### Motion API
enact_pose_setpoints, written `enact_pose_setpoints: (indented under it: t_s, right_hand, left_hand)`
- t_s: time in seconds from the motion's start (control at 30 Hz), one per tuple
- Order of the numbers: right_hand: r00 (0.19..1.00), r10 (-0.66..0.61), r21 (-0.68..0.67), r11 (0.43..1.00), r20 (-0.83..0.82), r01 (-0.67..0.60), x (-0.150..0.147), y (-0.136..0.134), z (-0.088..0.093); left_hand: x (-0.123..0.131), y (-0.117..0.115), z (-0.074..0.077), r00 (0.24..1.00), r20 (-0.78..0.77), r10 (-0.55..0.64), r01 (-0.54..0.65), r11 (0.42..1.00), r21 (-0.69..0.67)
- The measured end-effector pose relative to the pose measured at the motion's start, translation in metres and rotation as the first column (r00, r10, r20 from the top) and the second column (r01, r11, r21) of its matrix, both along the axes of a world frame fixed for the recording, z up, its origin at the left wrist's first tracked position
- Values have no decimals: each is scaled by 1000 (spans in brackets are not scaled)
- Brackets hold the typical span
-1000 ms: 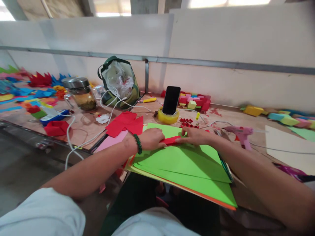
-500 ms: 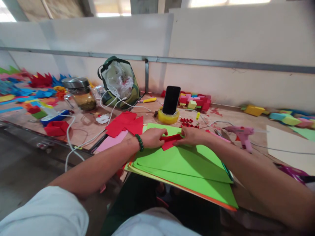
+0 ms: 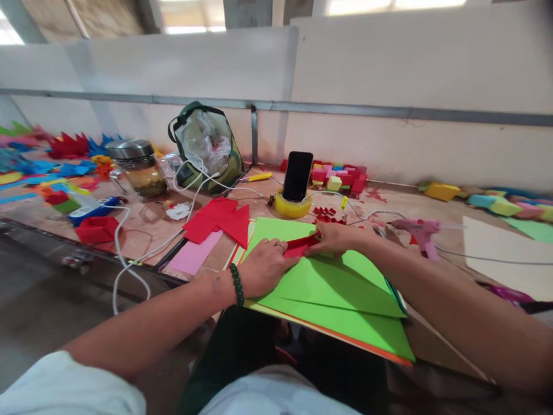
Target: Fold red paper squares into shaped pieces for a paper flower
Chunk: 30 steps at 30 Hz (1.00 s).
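Observation:
A small piece of red paper (image 3: 298, 246), partly folded with one strip standing up, lies on a stack of green paper sheets (image 3: 341, 288). My left hand (image 3: 266, 266), with a ring and a green bead bracelet, is closed at the red paper's left end; its fingertips are partly hidden. At the other end my right hand (image 3: 332, 237) pinches the fold between thumb and fingers. More red paper pieces (image 3: 211, 220) lie beyond my left hand, partly over a pink sheet (image 3: 194, 253). Small red folded strips (image 3: 329, 214) sit just past my right hand.
A phone (image 3: 298, 176) leans upright on a yellow tape roll (image 3: 292, 204). To the right lies a pink glue gun (image 3: 421, 230). A glass jar (image 3: 137, 167), a camouflage bag (image 3: 207, 150) and white cables (image 3: 123, 248) occupy the left. Paper blocks (image 3: 341, 177) are piled by the wall.
My left hand has moved nearer to me, from the fold's upper edge to the red paper's lower left side. My right hand keeps its pinch with little movement.

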State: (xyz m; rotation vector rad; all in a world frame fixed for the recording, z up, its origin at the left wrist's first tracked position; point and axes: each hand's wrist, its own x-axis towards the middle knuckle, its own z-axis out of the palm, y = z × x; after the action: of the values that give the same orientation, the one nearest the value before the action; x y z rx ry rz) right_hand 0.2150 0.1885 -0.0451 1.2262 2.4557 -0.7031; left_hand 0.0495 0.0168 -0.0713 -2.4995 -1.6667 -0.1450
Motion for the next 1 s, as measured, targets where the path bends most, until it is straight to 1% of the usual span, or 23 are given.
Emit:
enact_pose_setpoints:
  t_s: [0.1, 0.17, 0.23, 0.27, 0.33, 0.4, 0.47, 0.53, 0.6, 0.67, 0.73, 0.8, 0.9, 0.93, 1.0]
  right_hand:
    - [999, -42, -65, 997, 10, 42, 9, 8, -2]
    - [998, -67, -91, 993, 12, 68, 16, 11, -2]
    - [996, -86, -104, 991, 5, 87, 21, 13, -1]
    - [996, -93, -109, 990, -1, 92, 22, 13, 0]
    - [995, -101, -119, 988, -13, 99, 22, 13, 1]
    - [994, -109, -125, 987, -28, 105, 21, 12, 1]
    - [991, -121, -130, 985, -50, 114, 20, 12, 1]
    - [986, -141, -136, 982, -91, 128, 21, 11, 2]
    - [973, -167, -147, 979, -160, 144, 24, 10, 1]
    - [943, -199, -156, 974, -265, 162, 26, 9, -2]
    - [881, -239, -166, 969, -408, 186, 25, 8, -7]
    - [780, -266, -166, 964, -566, 208, 20, 7, -13]
    - [598, -251, -141, 964, -761, 226, 9, 5, -22]
    - [537, -236, -127, 964, -810, 233, 5, 4, -24]
    - [424, -201, -98, 963, -883, 252, 0, 1, -27]
  left_hand:
    - [-3, -2, -2, 999, 47, 13, -11, 999, -33]
    - [-7, -6, 1, 995, 98, 3, 3, 998, -61]
    - [-11, -10, 8, 986, 166, -6, 24, 994, -103]
    - [-13, -11, 13, 980, 200, 10, 14, 992, -122]
    - [-14, -7, 22, 963, 254, 89, -58, 990, -127]
    - [-11, 5, 26, 939, 293, 181, -165, 983, -79]
    - [-6, 25, 24, 923, 332, 196, -168, 979, -112]
    - [-2, 48, 18, 912, 354, 207, -163, 975, -148]
    - [-1, 69, 12, 893, 394, 218, -155, 970, -186]
    - [-4, 85, 9, 856, 466, 224, -140, 968, -207]
    - [-8, 96, 8, 788, 571, 230, -139, 970, -198]
    - [-11, 101, 6, 684, 689, 240, -151, 970, -188]
    - [-12, 103, 0, 476, 836, 272, -134, 962, -237]
    - [-12, 103, -2, 398, 871, 288, -102, 958, -270]
    - [-11, 101, -5, 245, 912, 329, 3, 941, -340]
